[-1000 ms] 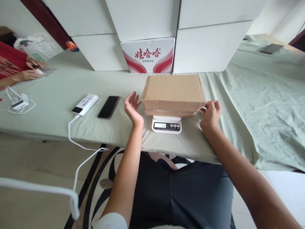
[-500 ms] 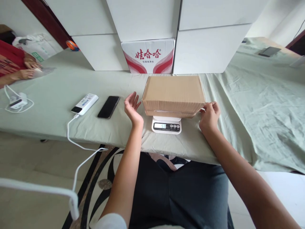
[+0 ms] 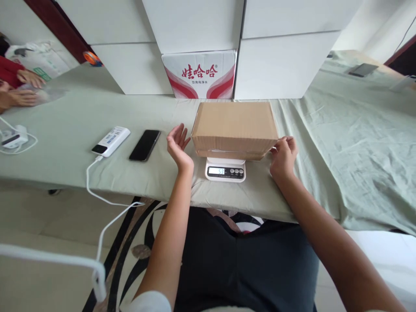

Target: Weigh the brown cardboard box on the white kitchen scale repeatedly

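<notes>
A brown cardboard box [image 3: 235, 121] rests on a small white digital scale [image 3: 225, 171], covering most of its platform. The scale's lit display reads what looks like 53. Just off the box's left side, my left hand [image 3: 178, 145] is raised, fingers spread and slightly curved, holding nothing. My right hand [image 3: 284, 156] is at the box's lower right corner, its fingers curled together and their tips close to the cardboard. Whether they touch it or pinch anything is hidden.
Left of my hands lie a black smartphone [image 3: 144, 145] and a white power bank [image 3: 111, 141] with a cable hanging over the table edge. White cartons [image 3: 273, 65] stand stacked behind. At far left, another person's hands [image 3: 24, 89] handle clear plastic near a white charger [image 3: 14, 138].
The whole view has shifted slightly left. My hands, the box and the scale keep their places, and the reading looks the same. The other person's hands have moved on the plastic.
</notes>
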Motion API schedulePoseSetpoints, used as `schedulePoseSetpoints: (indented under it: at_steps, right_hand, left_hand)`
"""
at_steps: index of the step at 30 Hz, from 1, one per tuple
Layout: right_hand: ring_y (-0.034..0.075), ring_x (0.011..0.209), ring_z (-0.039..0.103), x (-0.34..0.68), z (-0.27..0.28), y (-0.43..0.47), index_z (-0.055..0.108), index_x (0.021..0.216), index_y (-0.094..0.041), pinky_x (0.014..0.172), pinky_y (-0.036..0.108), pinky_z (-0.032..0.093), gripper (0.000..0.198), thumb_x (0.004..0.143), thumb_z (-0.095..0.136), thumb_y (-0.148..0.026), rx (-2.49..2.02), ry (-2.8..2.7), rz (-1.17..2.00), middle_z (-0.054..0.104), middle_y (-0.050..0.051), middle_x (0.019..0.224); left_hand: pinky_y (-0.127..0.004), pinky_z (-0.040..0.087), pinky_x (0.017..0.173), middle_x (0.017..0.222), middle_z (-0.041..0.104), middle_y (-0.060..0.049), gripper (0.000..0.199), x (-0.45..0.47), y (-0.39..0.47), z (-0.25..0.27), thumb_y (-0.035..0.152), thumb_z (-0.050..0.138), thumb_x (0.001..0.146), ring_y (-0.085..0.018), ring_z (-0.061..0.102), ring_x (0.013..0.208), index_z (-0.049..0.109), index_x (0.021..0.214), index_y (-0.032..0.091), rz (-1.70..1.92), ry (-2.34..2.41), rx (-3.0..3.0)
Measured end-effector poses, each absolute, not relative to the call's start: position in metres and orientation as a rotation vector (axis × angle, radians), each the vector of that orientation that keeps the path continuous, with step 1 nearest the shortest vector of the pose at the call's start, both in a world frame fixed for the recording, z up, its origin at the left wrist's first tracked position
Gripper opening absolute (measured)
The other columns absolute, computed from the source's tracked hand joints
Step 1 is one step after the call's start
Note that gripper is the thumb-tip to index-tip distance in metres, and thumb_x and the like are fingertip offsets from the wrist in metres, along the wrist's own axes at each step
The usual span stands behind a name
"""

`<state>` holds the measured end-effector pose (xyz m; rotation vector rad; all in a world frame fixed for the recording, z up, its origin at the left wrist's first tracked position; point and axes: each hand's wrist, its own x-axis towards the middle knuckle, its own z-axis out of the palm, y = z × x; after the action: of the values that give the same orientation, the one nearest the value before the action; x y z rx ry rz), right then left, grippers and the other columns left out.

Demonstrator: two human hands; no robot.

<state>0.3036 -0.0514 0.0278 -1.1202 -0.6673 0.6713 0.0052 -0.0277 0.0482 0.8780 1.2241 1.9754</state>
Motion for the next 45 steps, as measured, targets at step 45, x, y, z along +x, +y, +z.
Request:
schedulePoseSetpoints:
  at_steps: [45]
  right_hand:
    - [0.011, 0.068, 0.051, 0.3055, 0.0262, -0.0548, 0.048, 0.072, -0.025, 0.07, 0.028, 0.047, 0.025, 0.077, 0.071, -0.032, -1.182, -0.748, 0.664, 0.051, -0.007, 0.073]
  left_hand:
    - [-0.042, 0.062, 0.105, 0.155, 0.076, -0.022, 0.073, 0.0083, -0.025, 0.0421, 0.079, 0.037, 0.104, -0.034, 0.074, 0.145, 0.076, 0.129, 0.023, 2.015, 1.194, 0.846]
